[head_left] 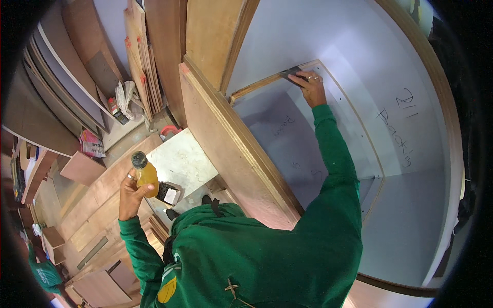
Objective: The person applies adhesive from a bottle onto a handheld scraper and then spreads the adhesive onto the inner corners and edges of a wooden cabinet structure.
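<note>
Two bare hands are in view, well apart. The left hand (132,195) is closed around one bottle (148,177), upright with slight tilt, filled with something yellow and topped by a dark cap. The right hand (312,88) has its fingers on one dark pad (292,71), which lies against a narrow wooden edge (259,88); whether they grip it or only press it, I cannot tell. Each hand wears at least one ring.

Just right of the left hand is one small dark box (164,189) with a single white piece (172,196) in it. One pale worktop (185,160) lies beyond that hand and to its right, with one red bowl-like thing (170,130) near its far edge. Below the box show two dark shoes (172,214).

Around the right hand opens one large cabinet (354,38) with pale lining, pencil-like writing and a curved wooden rim. One thick wooden panel (236,138) stands between the two hands.

The room is a workshop. Farther beyond the left hand are one white plastic bag (127,96), one pink bag (91,144) and several leaning sheets (56,77), too overlapped to count. Long boards (95,213) spread to its left; farther left and lower, one other person (45,274) in green is partly visible.
</note>
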Demonstrator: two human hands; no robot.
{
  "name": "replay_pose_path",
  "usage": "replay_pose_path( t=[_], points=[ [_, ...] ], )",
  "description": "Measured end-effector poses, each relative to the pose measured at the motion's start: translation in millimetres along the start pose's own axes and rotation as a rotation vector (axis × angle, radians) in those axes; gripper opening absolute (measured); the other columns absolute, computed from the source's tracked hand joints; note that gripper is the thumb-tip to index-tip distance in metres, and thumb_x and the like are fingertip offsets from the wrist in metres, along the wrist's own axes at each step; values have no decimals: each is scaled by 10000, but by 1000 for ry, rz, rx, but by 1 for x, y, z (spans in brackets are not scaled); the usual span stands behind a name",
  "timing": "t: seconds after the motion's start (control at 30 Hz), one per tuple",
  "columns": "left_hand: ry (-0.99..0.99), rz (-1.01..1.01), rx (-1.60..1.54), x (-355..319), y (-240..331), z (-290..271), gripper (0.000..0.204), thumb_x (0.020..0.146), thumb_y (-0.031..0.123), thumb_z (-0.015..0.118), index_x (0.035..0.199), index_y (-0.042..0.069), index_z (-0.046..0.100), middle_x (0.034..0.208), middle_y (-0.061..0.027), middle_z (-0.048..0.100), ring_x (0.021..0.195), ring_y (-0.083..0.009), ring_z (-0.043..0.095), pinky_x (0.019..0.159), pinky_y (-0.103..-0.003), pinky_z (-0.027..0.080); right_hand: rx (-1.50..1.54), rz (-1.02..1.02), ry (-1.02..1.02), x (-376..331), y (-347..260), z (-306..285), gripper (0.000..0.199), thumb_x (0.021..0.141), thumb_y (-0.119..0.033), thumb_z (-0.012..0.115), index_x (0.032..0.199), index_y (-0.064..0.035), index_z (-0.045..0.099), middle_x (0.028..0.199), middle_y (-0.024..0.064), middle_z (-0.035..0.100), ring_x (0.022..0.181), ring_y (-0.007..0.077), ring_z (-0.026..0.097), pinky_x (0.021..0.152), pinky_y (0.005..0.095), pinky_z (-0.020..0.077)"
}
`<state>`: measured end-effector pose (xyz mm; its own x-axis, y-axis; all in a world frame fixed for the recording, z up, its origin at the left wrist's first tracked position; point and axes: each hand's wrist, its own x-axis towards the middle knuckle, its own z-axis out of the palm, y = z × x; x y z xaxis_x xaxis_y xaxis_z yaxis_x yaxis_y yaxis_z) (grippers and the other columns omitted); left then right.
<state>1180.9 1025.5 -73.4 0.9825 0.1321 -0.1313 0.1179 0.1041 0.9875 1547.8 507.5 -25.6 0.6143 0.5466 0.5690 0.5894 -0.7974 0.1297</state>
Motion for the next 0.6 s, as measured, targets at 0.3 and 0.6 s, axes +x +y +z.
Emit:
replay_pose_path(
  t=[0.3,0.6],
  points=[
    [38,-11,-19,-6,-2,2,572,810,96,816,1326,29,578,1154,-54,682,1045,-157,638,947,-329,502,22,-53,1,-4,26,-4,453,894,-33,608,1180,-357,742,1159,13,685,1115,276,599,1052,491,405],
    [23,20,-2,-1,3,9,540,804,99,815,1295,32,599,1143,-41,682,1041,-156,638,944,-323,500,69,-94,-163,11,17,-15,426,904,-50,607,1198,-331,735,1188,38,670,1138,286,589,1035,465,419]
  ],
)
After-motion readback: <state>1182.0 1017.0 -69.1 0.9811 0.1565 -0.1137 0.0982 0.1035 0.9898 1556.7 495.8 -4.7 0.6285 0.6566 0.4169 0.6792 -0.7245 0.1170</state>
